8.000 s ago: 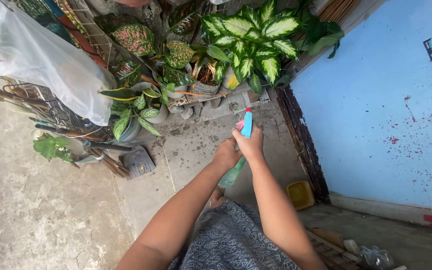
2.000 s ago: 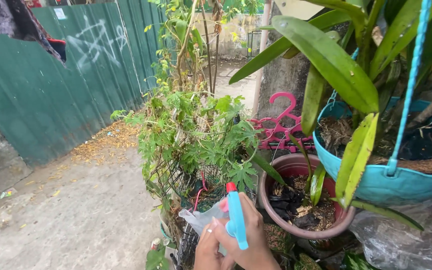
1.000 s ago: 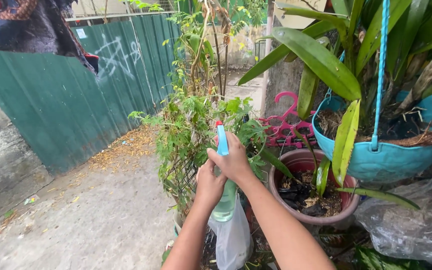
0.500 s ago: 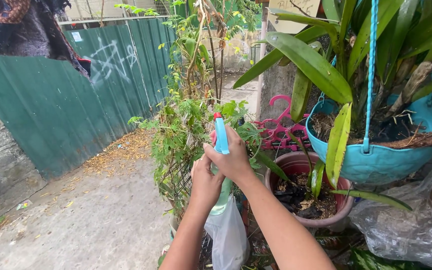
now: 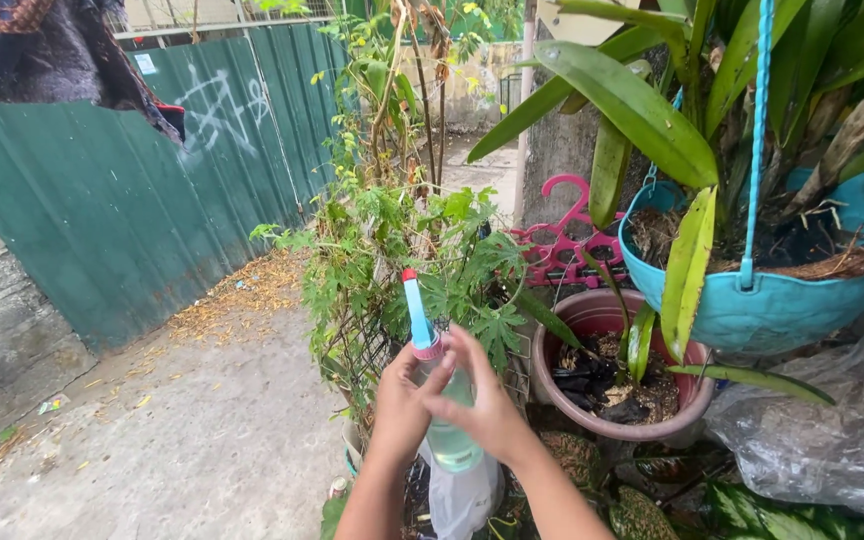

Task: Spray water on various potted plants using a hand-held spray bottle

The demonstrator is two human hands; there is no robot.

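Hands (image 5: pixel 447 405) grip spray bottle (image 5: pixel 430 375)

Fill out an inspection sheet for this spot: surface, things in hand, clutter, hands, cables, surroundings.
Surface: bare concrete ground, with dry leaf litter along the fence foot.
Things in hand: spray bottle, clear greenish body, blue nozzle with a red tip, held upright in front of the leafy climbing plant.
Clutter: clear plastic bag at lower right; white plastic bag under the bottle; pink hanger behind the pots.
Hands: left hand and right hand both wrap the bottle.
Cables: nothing seen; only a blue hanging cord on the teal hanging pot.
Surroundings: green corrugated fence, brown pot with dark soil, dark cloth hanging at upper left.
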